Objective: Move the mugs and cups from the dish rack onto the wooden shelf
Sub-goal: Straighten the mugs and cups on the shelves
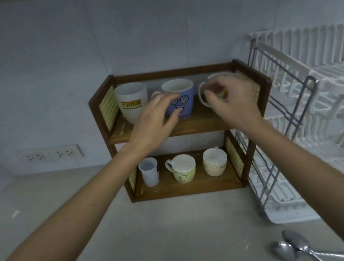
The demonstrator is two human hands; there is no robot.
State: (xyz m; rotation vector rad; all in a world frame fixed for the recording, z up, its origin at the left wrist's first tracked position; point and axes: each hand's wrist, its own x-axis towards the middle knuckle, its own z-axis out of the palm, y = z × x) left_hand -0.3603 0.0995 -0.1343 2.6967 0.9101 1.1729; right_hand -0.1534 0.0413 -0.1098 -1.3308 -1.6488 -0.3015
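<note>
Spoons [305, 249] lie lower right, untouched. Left hand [154, 121] hangs loose before the blue face mug [181, 100]; right hand [230, 97] pinches the white mug [203, 94], top shelf [188, 125]. Hasty release risks tipping it against its neighbour.
</note>
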